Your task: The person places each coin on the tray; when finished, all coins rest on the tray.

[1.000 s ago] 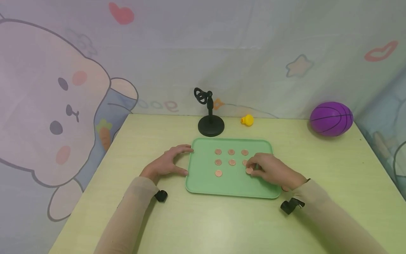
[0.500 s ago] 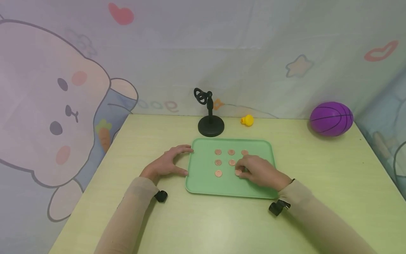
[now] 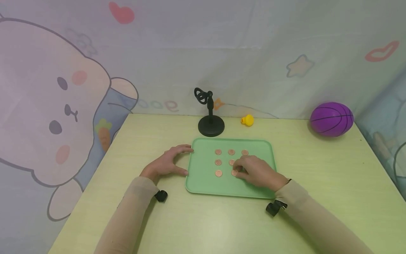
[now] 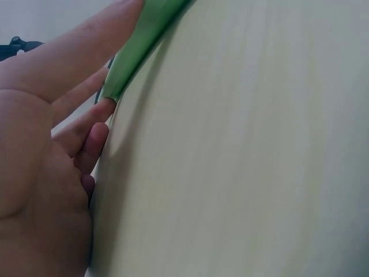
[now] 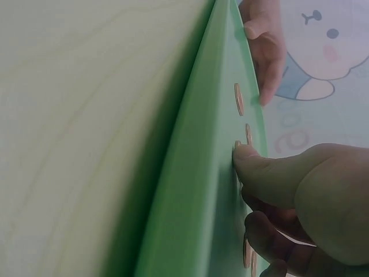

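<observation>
My right hand [image 3: 258,170] is over the green tray [image 3: 203,185], thumb and forefinger pinching a copper-coloured coin [image 3: 233,173] low on its surface. That coin lines up with a front-row coin [image 3: 218,173] to its left. Behind them, several like coins lie flat in rows, among them a back-row coin [image 3: 231,152]; the right hand covers part of the middle row. At the tray's left edge rests my left hand [image 3: 166,163], thumb and fingers spread and touching the rim. In the right wrist view the thumb [image 5: 253,167] presses on the held coin's edge.
Behind the tray stands a black stand [image 3: 211,125] with a round base. A yellow toy duck [image 3: 248,120] sits to its right, and a purple ball [image 3: 331,119] at the table's far right corner. A printed cloth [image 3: 222,53] hangs behind the table.
My right hand has slid left across the tray with the coin, from the right column to the middle one. My left hand stays at the rim.
</observation>
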`<state>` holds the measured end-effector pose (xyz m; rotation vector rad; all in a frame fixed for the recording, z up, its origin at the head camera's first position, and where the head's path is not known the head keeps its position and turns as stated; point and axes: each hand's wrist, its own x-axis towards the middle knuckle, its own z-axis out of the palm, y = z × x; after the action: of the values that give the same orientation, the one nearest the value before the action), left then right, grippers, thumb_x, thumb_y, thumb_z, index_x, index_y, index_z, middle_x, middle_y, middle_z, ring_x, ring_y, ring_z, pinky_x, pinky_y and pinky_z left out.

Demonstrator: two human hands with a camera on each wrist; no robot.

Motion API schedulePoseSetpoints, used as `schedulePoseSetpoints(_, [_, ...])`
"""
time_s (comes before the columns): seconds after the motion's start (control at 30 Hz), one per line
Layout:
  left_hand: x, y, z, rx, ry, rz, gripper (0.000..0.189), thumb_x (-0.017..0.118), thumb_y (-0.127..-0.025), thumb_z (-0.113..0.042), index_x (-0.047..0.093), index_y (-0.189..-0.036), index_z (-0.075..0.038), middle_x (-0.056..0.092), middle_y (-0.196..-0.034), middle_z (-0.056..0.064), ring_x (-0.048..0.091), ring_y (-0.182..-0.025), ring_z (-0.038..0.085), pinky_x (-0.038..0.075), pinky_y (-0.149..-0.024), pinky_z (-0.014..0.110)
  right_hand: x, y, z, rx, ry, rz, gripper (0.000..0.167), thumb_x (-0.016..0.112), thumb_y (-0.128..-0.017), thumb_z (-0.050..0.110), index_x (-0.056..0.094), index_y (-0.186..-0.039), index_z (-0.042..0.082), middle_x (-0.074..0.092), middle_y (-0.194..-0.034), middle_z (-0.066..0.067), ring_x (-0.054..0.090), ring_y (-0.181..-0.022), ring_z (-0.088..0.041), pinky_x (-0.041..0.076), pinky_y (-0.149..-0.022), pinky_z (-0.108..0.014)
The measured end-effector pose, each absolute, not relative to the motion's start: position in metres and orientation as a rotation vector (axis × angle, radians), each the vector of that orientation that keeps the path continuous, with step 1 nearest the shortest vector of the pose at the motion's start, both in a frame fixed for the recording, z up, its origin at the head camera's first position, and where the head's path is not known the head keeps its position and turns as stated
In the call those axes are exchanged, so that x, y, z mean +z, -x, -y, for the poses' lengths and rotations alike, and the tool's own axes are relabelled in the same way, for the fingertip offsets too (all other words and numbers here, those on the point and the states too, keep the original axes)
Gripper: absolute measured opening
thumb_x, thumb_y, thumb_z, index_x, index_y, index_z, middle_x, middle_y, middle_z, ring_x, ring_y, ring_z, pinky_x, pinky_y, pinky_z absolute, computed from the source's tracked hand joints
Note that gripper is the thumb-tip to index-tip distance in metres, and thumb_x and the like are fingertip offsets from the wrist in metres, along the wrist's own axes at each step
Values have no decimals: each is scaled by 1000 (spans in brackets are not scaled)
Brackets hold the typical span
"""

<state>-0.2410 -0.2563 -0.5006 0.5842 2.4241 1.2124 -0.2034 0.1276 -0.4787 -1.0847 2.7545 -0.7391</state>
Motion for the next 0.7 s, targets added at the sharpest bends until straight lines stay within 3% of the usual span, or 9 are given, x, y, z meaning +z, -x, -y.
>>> schedulePoseSetpoints(0.7, [-500, 240, 256, 1204, -600, -2434, 85, 98, -74, -32, 57, -149, -30, 36, -167, -4, 21, -158, 27, 14, -128, 58, -476, 201, -126, -753, 1056, -2766, 6, 81, -94, 20, 76, -96, 17, 66, -88, 10, 53, -71, -8, 49, -67, -25])
